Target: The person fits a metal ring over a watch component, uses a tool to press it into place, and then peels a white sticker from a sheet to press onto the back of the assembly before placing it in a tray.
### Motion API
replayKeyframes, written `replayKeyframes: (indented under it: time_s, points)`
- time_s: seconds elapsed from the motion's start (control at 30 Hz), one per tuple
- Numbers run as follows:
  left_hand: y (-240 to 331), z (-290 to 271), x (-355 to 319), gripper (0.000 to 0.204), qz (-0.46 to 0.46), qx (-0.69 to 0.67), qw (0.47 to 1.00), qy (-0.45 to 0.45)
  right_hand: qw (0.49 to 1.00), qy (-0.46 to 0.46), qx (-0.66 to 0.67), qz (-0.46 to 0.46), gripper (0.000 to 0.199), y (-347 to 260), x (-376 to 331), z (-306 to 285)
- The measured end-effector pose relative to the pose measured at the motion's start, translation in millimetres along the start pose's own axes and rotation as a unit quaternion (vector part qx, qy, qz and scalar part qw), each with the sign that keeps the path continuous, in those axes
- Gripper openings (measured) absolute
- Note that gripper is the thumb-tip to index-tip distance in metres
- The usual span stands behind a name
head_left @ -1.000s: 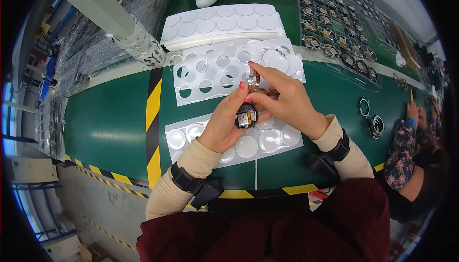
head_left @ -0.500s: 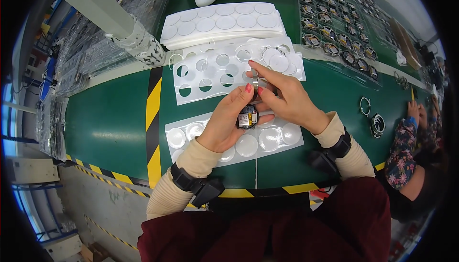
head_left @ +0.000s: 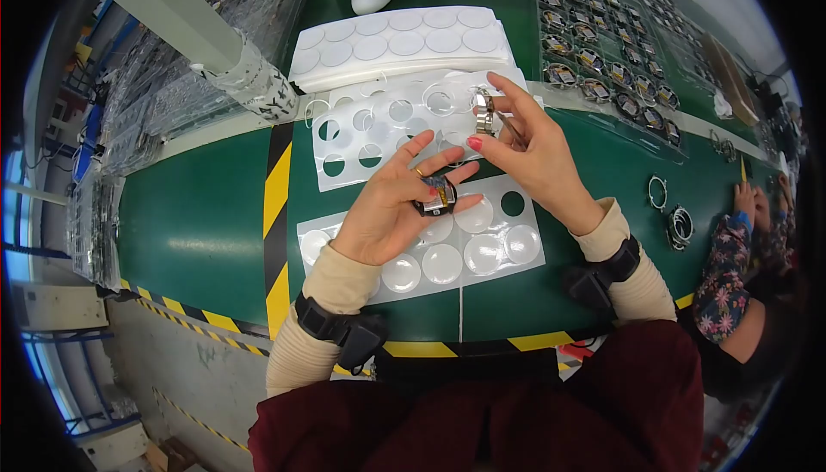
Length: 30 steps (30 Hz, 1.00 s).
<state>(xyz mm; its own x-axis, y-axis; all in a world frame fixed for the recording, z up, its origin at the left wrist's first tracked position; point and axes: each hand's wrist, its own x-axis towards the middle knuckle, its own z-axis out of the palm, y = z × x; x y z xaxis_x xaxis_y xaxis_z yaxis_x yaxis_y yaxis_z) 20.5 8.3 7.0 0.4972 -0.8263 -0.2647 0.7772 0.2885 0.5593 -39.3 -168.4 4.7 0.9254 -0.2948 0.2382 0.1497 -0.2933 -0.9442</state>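
From my remote place I see first the long green tabletop (head_left: 194,214), which carries everything near the hands. At its far side lies a thick stack of white sheets with round outlines (head_left: 396,20). Before it lies a white sheet with round holes (head_left: 351,141); many of its circles are open, so I judge that this one is mostly used. Closest to me is a pale sheet with glossy round discs (head_left: 465,272): one opening at its upper right shows green, so I judge one disc is taken off, while the other discs that I can see remain; the left hand (head_left: 379,214) covers some part.

The right hand (head_left: 538,158) has its grip closed on a silvery metal ring (head_left: 483,112), pinched upright between thumb and fingers, above the holed sheet. A thin long piece is also at these fingers, but I cannot tell what it is. The grip of the left hand is gentle: its fingers spread, yet the thumb holds a small black round electronic module (head_left: 437,199) against them, over the upper edge of the pale sheet. Module and ring are apart, so I judge the handling of this pair as unfinished
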Motion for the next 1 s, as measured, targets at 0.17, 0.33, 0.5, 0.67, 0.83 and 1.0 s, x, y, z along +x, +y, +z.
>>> replayKeyframes:
  time_s: [0.17,0.33,0.5,0.67,0.83,1.0]
  points:
    - [3.8,-16.4,6.3,0.050,0.034,-0.030,0.995,0.091,0.998,-0.038,-0.047,-0.016,0.055,-8.6,-0.2,-3.1]
    - [8.0,-15.6,3.7,0.047,0.062,-0.106,0.989,0.084,0.997,-0.035,-0.057,-0.043,0.055,-7.2,0.3,-2.1]
    - [7.4,-5.5,4.5,0.038,0.058,0.026,0.995,0.074,0.991,-0.061,-0.084,-0.087,0.056,-9.7,0.1,-5.5]
    - [8.0,-15.5,5.6,0.030,0.042,0.182,0.980,0.066,0.989,-0.052,-0.084,-0.110,0.058,-14.7,-4.0,-1.3]
    - [1.3,-17.0,5.3,0.029,0.062,0.129,0.989,0.029,0.941,-0.079,-0.248,-0.215,0.060,-16.2,-5.1,-0.7]
    - [2.8,-7.4,3.0,0.032,0.040,0.157,0.986,0.030,0.939,-0.107,-0.244,-0.216,0.059,-15.0,-9.3,-1.1]
